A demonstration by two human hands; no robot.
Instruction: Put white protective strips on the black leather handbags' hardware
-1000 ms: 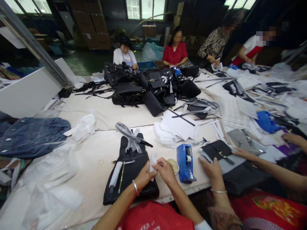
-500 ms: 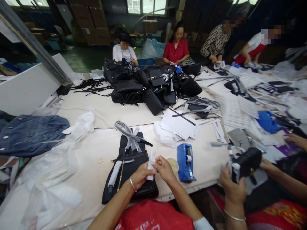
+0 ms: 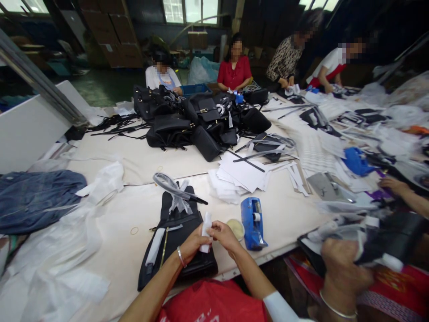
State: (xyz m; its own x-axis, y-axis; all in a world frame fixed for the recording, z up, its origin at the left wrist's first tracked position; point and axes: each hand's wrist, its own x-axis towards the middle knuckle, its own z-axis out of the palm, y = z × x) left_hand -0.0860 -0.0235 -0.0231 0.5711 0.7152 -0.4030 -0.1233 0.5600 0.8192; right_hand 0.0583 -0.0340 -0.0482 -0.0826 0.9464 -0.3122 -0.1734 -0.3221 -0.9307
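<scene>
Over a black bag (image 3: 177,255) lying on the table, my left hand (image 3: 193,243) grips a narrow, folded piece of white wrapping paper (image 3: 206,223). My right hand (image 3: 221,233) pinches the same piece from the other side, fingers closed at its edge. What lies inside the fold, if anything, is hidden. Another strip on the bag is wrapped in white (image 3: 156,246), beside a gold zipper (image 3: 164,248). A strap coiled in clear plastic (image 3: 172,185) rests at the bag's top. Just right of my right hand are a round, pale yellowish item (image 3: 235,229) and a blue tape dispenser (image 3: 253,223).
Black bags (image 3: 201,120) are heaped at the table's middle, with white paper sheets (image 3: 243,172) nearer. White wrapping (image 3: 67,241) and a denim garment (image 3: 40,199) lie left. Close on the right, a co-worker's hand (image 3: 342,264) handles a black bag. Several people work across the table.
The view has shifted slightly. My hands keep hold of the white paper over the bag. At right, the co-worker's black bag has swung lower and outward, blurred by motion.
</scene>
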